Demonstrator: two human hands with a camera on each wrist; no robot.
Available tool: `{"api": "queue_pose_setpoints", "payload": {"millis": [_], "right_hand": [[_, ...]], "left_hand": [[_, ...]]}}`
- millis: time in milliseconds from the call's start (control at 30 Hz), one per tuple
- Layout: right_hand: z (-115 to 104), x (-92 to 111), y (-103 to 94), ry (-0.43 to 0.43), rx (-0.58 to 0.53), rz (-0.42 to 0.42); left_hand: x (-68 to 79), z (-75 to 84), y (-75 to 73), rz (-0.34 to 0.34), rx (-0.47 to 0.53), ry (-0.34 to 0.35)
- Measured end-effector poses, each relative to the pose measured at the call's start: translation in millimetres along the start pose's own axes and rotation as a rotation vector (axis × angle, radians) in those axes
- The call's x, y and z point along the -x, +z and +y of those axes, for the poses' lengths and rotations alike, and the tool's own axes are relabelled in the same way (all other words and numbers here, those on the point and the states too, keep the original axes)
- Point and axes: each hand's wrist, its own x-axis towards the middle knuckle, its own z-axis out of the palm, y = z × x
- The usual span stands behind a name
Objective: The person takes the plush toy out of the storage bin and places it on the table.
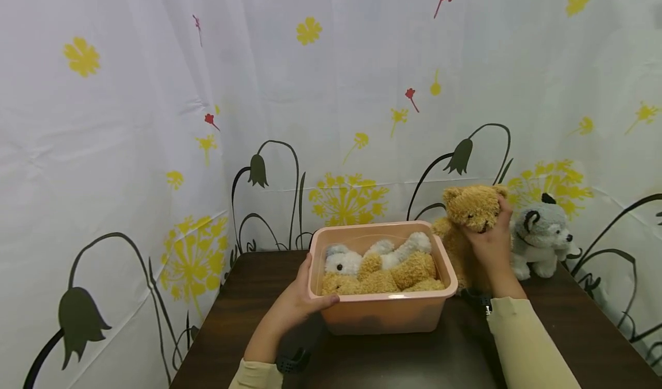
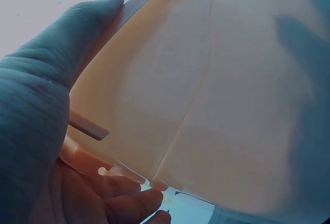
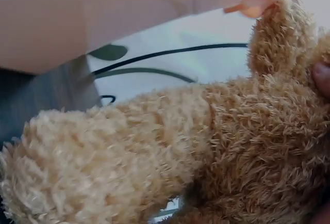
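Observation:
A pink plastic tub (image 1: 383, 315) stands on the dark table. My left hand (image 1: 292, 305) grips its left front corner, thumb along the rim and fingers round the outside; the left wrist view shows this hand against the tub's wall (image 2: 170, 105). Inside the tub lie a golden-brown plush toy (image 1: 408, 274) and a white plush toy (image 1: 343, 261) with a dark eye. Just right of the tub, my right hand (image 1: 491, 248) holds a golden teddy bear (image 1: 468, 205) upright by the head and neck. The right wrist view is largely filled by the bear's fur (image 3: 129, 146).
A grey and white plush husky (image 1: 543, 237) sits at the table's right rear, behind my right hand. The dark wooden table (image 1: 248, 297) extends to both sides of the tub. A white curtain (image 1: 336, 90) with printed flowers hangs behind it.

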Motion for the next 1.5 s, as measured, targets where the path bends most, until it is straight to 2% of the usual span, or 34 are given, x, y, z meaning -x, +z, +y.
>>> {"api": "queue_pose_setpoints", "payload": {"millis": [133, 233, 400, 567, 667, 767, 1033, 1267, 1500], "right_hand": [[12, -11, 10.0, 0.084, 0.053, -0.038], [17, -19, 15.9, 0.125, 0.135, -0.091], [25, -25, 17.3, 0.234, 0.229, -0.235], [34, -24, 12.4, 0.304, 0.268, -0.375], [40, -22, 10.8, 0.332, 0.286, -0.416], [44, -19, 10.3, 0.355, 0.306, -0.421], [29, -12, 8.9, 0.349, 0.434, -0.432], [-8, -21, 12.7, 0.276, 0.44, -0.41], [-20, -17, 8.9, 0.222, 0.481, -0.402]], "left_hand": [[0.9, -1.5, -3.2, 0.003, 0.001, -0.011], [2.1, -3.0, -4.8, 0.002, -0.021, -0.008], [3.0, -4.9, -3.6, -0.003, -0.024, -0.019], [1.0, -3.4, -1.8, -0.002, -0.005, -0.002], [0.7, -2.5, -1.2, -0.004, 0.004, -0.001], [1.2, -2.4, -0.5, -0.008, 0.018, -0.003], [3.2, -3.5, 1.3, -0.013, 0.025, -0.002], [1.5, -2.4, 0.7, 0.011, -0.019, 0.005], [-0.8, -2.5, 0.5, 0.006, -0.008, -0.004]]}}
